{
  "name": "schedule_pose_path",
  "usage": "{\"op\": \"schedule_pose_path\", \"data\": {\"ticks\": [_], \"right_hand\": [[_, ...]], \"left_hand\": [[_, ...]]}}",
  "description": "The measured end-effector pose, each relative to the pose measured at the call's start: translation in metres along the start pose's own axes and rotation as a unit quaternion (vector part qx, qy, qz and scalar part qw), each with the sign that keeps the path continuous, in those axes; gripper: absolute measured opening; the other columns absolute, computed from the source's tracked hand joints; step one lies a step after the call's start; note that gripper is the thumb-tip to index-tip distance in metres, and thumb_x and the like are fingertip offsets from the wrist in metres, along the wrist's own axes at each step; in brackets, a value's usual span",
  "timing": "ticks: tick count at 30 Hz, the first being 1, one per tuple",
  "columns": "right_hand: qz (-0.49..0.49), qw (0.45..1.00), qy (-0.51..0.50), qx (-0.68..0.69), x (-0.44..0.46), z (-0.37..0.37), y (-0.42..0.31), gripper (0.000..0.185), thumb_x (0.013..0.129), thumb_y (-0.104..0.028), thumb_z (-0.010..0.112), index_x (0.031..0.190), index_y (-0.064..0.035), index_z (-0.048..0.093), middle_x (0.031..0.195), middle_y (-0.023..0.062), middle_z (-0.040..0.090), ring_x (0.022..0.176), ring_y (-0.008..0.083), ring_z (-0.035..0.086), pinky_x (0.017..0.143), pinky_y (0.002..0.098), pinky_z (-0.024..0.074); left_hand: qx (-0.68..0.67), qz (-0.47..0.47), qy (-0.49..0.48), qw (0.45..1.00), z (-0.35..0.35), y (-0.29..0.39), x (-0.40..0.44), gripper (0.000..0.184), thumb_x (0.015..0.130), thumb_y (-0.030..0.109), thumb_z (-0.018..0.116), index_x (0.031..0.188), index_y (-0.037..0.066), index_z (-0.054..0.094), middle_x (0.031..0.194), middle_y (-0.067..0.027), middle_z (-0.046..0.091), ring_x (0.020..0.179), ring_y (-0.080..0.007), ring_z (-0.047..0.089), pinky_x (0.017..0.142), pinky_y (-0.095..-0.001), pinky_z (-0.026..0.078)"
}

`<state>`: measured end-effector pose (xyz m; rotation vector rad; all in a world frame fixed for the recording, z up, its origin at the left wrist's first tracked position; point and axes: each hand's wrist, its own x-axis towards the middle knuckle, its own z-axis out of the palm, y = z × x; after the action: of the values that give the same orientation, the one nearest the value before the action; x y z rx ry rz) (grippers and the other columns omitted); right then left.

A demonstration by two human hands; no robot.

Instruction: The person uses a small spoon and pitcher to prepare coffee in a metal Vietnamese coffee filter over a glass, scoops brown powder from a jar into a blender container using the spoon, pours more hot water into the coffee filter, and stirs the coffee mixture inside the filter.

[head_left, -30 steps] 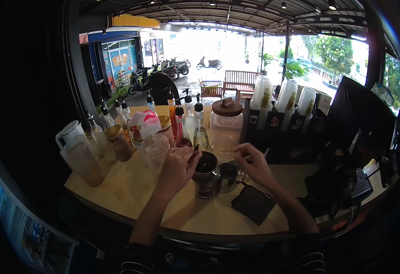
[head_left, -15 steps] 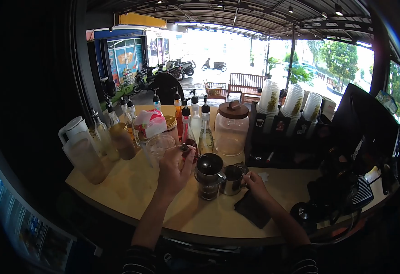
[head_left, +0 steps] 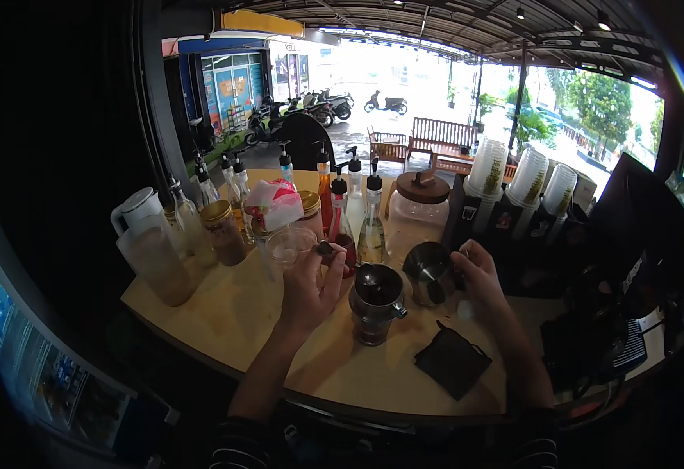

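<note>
Raised off the counter, a metal pitcher [head_left: 429, 275] tilts slightly, its handle gripped by my right hand [head_left: 478, 275]. My left hand [head_left: 308, 288] pinches a small dark object [head_left: 325, 248], too small to identify, left of the metal dripper. That dripper [head_left: 378, 286] holds something dark and sits on a glass [head_left: 371, 330] on the counter. A dark folded cloth [head_left: 453, 360] lies to its right, below the pitcher. Behind my left hand is a clear plastic cup [head_left: 291, 244].
Pump bottles [head_left: 372, 223] and a lidded glass jar [head_left: 418, 209] stand behind the dripper. Left are a pitcher [head_left: 153, 258] and a gold-lidded jar [head_left: 221, 233]. Stacked cups [head_left: 526, 178] fill a dark holder at the right. Black equipment borders the wooden counter [head_left: 225, 324].
My right hand has taken hold of the metal pitcher and lifted it up from beside the dripper. My left hand still pinches the small dark object. The whole view has shifted.
</note>
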<state>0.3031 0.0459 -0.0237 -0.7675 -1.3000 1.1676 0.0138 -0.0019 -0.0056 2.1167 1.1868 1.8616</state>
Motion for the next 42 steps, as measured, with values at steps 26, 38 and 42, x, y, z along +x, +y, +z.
{"op": "schedule_pose_path", "data": {"ticks": [26, 38, 42], "right_hand": [[-0.098, 0.973, -0.095, -0.183, 0.040, 0.058, -0.050, 0.020, 0.083, -0.008, 0.068, 0.080, -0.0037, 0.049, 0.070, -0.0048, 0.047, 0.065, 0.0011, 0.039, 0.056, 0.0195, 0.0350], [-0.101, 0.962, -0.096, -0.233, 0.032, 0.062, -0.060, 0.022, 0.081, -0.010, 0.069, 0.083, -0.0011, 0.050, 0.073, -0.0013, 0.051, 0.068, 0.0035, 0.043, 0.060, 0.0220, 0.0387], [-0.093, 0.960, -0.099, -0.244, 0.031, 0.064, -0.063, 0.022, 0.081, -0.010, 0.069, 0.084, -0.0008, 0.050, 0.074, -0.0008, 0.051, 0.069, 0.0035, 0.043, 0.061, 0.0221, 0.0393]], "left_hand": [[-0.002, 0.026, -0.013, 1.000, 0.007, -0.006, -0.005, 0.010, 0.090, 0.009, 0.058, 0.097, 0.002, 0.059, 0.074, -0.0082, 0.068, 0.074, -0.0211, 0.065, 0.067, -0.0338, 0.049], [0.009, 0.023, -0.014, 1.000, 0.007, -0.006, -0.006, 0.009, 0.089, 0.008, 0.059, 0.096, 0.002, 0.059, 0.075, -0.0074, 0.068, 0.075, -0.0212, 0.064, 0.068, -0.0341, 0.048], [0.017, 0.033, -0.014, 0.999, 0.006, -0.004, -0.006, 0.009, 0.089, 0.008, 0.059, 0.096, 0.002, 0.059, 0.075, -0.0072, 0.068, 0.076, -0.0212, 0.064, 0.069, -0.0341, 0.048]]}}
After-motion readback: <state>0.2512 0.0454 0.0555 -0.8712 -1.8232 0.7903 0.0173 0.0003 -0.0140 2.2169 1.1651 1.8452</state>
